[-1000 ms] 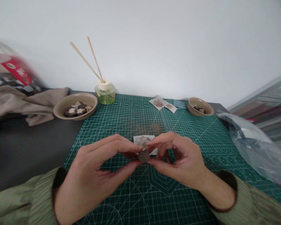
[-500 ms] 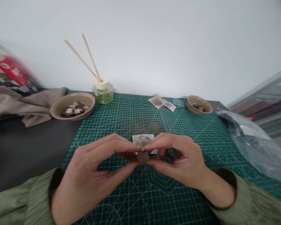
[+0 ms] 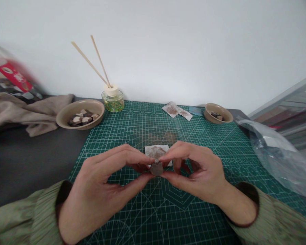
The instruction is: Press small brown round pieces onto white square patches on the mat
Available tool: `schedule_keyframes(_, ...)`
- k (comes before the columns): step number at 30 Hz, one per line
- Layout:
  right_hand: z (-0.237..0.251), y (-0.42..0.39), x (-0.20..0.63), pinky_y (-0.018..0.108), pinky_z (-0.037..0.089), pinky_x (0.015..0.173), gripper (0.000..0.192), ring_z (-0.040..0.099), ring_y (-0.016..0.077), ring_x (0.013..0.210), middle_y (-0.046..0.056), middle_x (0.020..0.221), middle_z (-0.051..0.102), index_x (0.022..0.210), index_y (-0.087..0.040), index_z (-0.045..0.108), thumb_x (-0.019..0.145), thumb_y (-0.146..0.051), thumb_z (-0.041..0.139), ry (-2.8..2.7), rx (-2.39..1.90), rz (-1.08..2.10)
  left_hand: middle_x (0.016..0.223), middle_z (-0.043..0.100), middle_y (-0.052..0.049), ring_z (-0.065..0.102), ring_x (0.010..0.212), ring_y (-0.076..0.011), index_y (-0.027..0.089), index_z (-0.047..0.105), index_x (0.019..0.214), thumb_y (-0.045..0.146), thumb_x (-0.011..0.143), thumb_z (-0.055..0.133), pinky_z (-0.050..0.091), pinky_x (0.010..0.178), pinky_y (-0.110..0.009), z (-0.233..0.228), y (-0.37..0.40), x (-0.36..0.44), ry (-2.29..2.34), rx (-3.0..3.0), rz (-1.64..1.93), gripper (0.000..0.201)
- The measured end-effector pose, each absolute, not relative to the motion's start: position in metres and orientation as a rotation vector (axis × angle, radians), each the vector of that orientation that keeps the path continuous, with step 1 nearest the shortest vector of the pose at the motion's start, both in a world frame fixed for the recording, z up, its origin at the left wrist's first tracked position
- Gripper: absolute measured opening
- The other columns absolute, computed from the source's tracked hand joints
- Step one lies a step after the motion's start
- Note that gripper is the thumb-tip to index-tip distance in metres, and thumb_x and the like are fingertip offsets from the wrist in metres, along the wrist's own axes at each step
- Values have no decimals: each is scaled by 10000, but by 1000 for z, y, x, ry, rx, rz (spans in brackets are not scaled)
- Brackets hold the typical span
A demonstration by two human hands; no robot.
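Left hand (image 3: 99, 182) and right hand (image 3: 200, 173) in a pinch on one grey-brown piece (image 3: 156, 169); stained paper (image 3: 156, 151) beyond

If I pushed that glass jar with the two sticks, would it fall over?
Probably not easily: the glass jar looks wide and squat. The two sticks lean out the top, so they'd likely wobble. It might break if dropped, since it looks like clear glass.

Hands (image 3: 98, 187) pinch brown piece (image 3: 156, 169); mat (image 3: 191, 221) below

The piece (image 3: 156, 168) looks matt, the clear bag (image 3: 279, 153) glossy.
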State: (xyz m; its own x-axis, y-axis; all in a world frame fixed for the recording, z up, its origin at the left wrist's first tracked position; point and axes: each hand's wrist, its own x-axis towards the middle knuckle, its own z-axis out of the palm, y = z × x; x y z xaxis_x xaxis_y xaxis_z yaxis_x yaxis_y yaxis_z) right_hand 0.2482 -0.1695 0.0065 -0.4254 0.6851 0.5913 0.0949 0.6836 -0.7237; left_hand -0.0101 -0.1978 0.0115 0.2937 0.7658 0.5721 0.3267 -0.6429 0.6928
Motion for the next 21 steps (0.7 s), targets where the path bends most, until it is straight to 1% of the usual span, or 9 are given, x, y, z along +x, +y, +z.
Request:
schedule_keyframes(8, 7, -170, 248, 223, 611, 563, 246, 694, 105, 587, 25, 963, 903, 1169, -234, 853, 996, -141, 1001, -1931, -608, 749, 971, 892, 20, 862, 808, -160, 312, 869, 1125, 228, 1074, 884, 728, 715, -233, 12, -197, -8, 985, 2100, 1323, 99)
schedule_keyframes(11, 7, -170, 248, 218, 607, 564, 252, 691, 102, 589, 22, 965, 900, 1167, -235, 854, 990, -111, 983, -1929, -614, 759, 975, 893, 22, 863, 815, -156, 312, 868, 1124, 232, 1075, 885, 728, 721, -228, 11, -198, -9, 981, 2097, 1330, 95)
schedule_keyframes(14, 7, -170, 249, 205, 595, 558, 263, 692, 98, 594, 17, 955, 895, 1163, -233, 857, 979, -98, 987, -1927, -608, 762, 982, 890, 42, 857, 823, -130, 319, 857, 1130, 223, 1079, 883, 718, 736, -195, 11, -198, -10, 975, 2101, 1325, 112)
schedule_keyframes(16, 7, -170, 248, 209, 592, 556, 248, 687, 98, 590, 18, 943, 892, 1158, -231, 859, 986, -106, 987, -1927, -600, 751, 986, 888, 45, 857, 831, -126, 320, 854, 1134, 219, 1079, 884, 716, 745, -190, 12, -198, -10, 974, 2101, 1319, 118)
schedule_keyframes(21, 7, -170, 247, 228, 593, 548, 193, 684, 107, 583, 20, 924, 886, 1154, -232, 864, 1021, -178, 993, -1931, -616, 739, 964, 886, 27, 852, 799, -147, 309, 873, 1113, 216, 1066, 886, 721, 719, -212, 13, -197, -10, 990, 2092, 1308, 105)
